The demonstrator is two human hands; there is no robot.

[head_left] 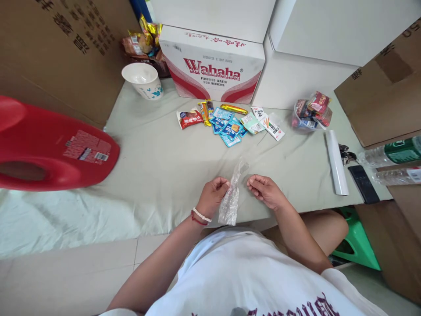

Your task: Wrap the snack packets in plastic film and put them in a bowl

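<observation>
A crumpled clear plastic bag (230,204) hangs from my left hand (213,194), which pinches its side between thumb and fingers. Just right of the bag, my right hand (265,191) has its fingers curled and closed; whether any thin plastic is between them I cannot make out. Beyond both hands lies a group of small snacks: blue sachets (230,128), a red packet (190,118), a gold-wrapped bar (234,109), a pale green packet (252,123) and a white packet (273,127).
A Wahaha carton (215,66) stands at the back, with a paper cup (143,81) to its left. A red jug (59,145) is at left. On the right are a plastic tub of snacks (305,120), a white roll (337,162), a phone (363,184) and clear bottles (373,156).
</observation>
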